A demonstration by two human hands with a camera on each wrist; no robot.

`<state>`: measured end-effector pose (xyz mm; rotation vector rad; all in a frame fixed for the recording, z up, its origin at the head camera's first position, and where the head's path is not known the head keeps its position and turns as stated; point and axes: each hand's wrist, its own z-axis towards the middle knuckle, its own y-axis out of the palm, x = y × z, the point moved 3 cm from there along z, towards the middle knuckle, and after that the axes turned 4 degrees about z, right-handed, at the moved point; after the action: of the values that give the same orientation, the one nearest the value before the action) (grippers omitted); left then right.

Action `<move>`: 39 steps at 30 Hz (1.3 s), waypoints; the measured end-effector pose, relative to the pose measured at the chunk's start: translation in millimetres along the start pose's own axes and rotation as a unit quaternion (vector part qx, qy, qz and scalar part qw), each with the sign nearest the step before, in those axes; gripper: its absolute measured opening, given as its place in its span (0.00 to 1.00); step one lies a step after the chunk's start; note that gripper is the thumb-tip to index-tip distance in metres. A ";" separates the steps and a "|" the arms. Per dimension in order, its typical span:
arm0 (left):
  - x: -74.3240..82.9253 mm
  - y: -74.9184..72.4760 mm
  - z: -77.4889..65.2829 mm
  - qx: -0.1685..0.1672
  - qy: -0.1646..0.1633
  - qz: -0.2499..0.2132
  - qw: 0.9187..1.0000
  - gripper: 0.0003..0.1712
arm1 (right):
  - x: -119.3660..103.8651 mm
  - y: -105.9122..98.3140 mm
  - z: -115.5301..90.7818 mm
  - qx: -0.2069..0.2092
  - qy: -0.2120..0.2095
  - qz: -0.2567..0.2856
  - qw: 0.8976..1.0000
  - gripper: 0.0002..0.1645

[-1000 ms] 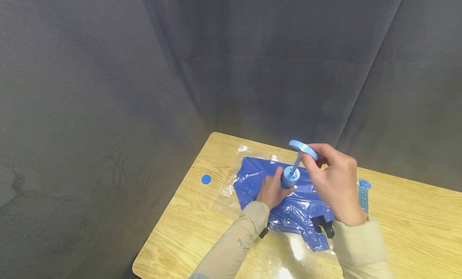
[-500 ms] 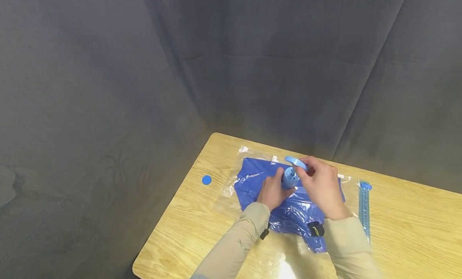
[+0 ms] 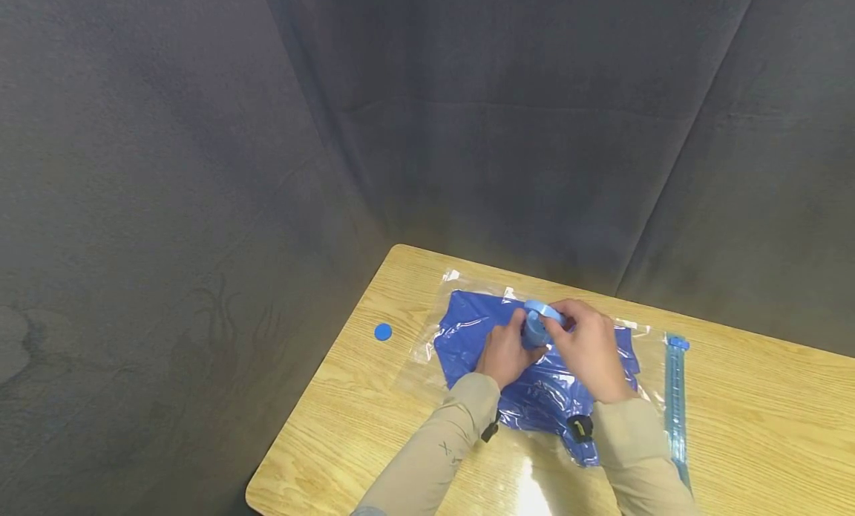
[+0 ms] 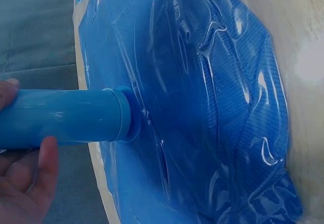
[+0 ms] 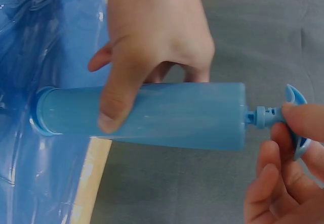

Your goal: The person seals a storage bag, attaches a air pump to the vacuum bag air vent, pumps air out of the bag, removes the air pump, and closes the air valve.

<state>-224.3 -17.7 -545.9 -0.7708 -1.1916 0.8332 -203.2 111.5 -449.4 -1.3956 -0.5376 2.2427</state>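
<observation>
A light blue hand pump [image 5: 177, 115] stands upright, its base against the valve of a clear vacuum storage bag [image 3: 427, 353] with folded blue fabric [image 4: 177, 107] inside. My left hand [image 3: 505, 354] grips the pump's barrel, thumb on one side and fingers on the other in the right wrist view. With thumb and fingers my right hand [image 3: 588, 345] holds the pump's handle [image 3: 542, 309]. Only a short length of the plunger rod [image 5: 263, 117] shows between handle and barrel.
A round blue cap [image 3: 383, 332] lies on the wooden table [image 3: 320, 427] left of the bag. Along the bag's right edge runs a blue zip seal with a slider [image 3: 677, 343]. Dark grey curtains [image 3: 501, 167] hang behind the table.
My right hand has moved down and slightly left, pushing the handle from well above the barrel to close over its top. The left hand has stayed in place around the pump.
</observation>
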 end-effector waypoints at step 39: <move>-1.1 1.8 7.6 0.010 0.010 0.003 1.000 0.27 | 23.9 24.4 0.6 0.029 0.046 0.012 0.998 0.27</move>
<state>-232.2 -17.2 -546.4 -0.7649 -1.1612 0.8401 -217.0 104.6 -479.8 -1.4735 -0.4247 2.1823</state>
